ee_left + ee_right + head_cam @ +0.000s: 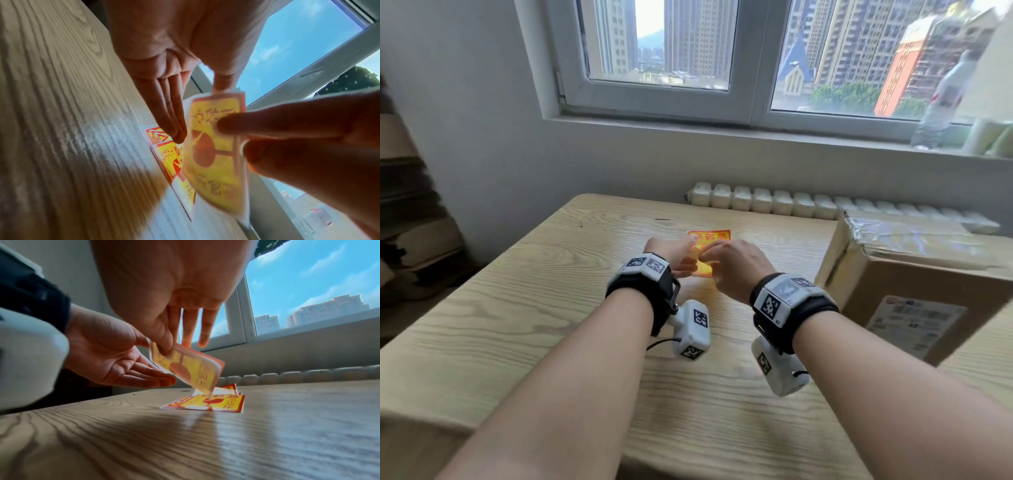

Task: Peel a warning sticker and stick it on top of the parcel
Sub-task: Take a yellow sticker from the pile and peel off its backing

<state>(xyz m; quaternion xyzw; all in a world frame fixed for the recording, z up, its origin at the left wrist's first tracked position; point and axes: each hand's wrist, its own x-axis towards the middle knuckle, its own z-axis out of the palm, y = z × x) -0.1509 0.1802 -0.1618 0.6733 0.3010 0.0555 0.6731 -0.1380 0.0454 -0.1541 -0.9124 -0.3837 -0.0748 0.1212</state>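
Above the wooden table [551,308], only a start: right hand [732,263] pinching one warning sticker sheet [189,368] off the pile [218,402], left hand [674,253] relaxed beside it, backing unpeeled, cardboard parcel [914,274] top unlabelled.

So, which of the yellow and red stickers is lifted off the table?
The sticker pinched by the right hand, tilted in the air beside the left hand. The other stickers lie flat on the table.
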